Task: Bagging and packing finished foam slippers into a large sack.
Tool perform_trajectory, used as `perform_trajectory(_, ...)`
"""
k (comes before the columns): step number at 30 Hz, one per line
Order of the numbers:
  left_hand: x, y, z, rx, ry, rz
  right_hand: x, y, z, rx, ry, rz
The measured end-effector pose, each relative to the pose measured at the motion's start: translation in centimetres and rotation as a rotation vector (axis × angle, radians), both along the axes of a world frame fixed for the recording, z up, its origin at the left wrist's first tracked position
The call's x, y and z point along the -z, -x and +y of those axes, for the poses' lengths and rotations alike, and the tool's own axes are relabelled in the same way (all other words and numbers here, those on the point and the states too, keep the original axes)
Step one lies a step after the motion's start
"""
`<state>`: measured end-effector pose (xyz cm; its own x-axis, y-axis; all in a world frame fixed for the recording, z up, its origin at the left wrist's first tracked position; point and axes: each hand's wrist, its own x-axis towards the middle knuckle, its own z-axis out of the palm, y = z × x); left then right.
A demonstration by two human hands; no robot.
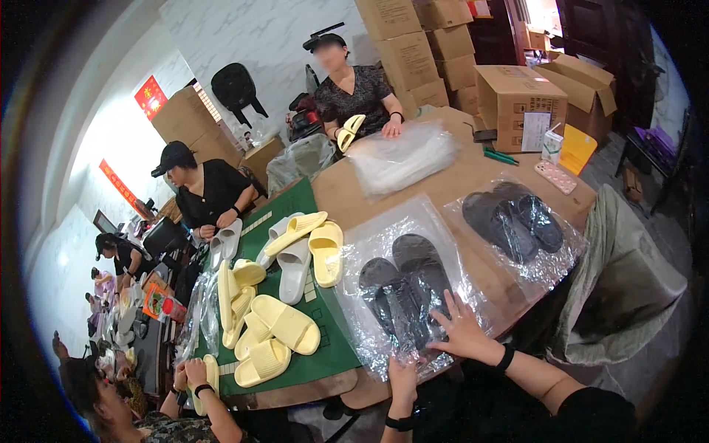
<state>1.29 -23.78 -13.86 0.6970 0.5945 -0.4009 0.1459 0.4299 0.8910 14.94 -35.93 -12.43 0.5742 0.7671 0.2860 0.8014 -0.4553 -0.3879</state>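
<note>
A pair of dark grey slippers [423, 269] lies inside a clear plastic bag [367, 244] on the table in front of me. My right hand [464, 330] rests on the bag with its fingers spread, touching the right slipper's near end. At the bag's near edge, the fingers of my left hand [403, 378] are closed on the plastic, just below the left slipper. Farther right, a second clear bag [567, 255] holds more dark grey slippers [513, 218].
Yellow slippers [284, 323] and grey slippers [294, 269] lie on a green mat [336, 332] to the left. Co-workers sit around the table, one holding yellow slippers by stacked clear bags [402, 159]. Cardboard boxes [509, 103], a phone [556, 177] and a sack [624, 288] are at right.
</note>
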Motion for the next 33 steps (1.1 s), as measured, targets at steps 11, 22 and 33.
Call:
perform_trajectory(11, -0.1, -0.1, -1.3, 0.053, 0.116, 0.050, -0.4, 0.7, 0.5, 0.096, 0.014, 0.042)
perform_trajectory(22, -0.9, -0.5, -2.9, 0.019, 0.096, -0.034, -2.0, 1.9, -0.4, -0.323, 0.088, 0.335)
perform_trajectory(33, 0.8, 0.4, -0.7, 0.039, 0.101, -0.146, -6.5, 3.6, -2.0, -0.520, -0.191, 0.343)
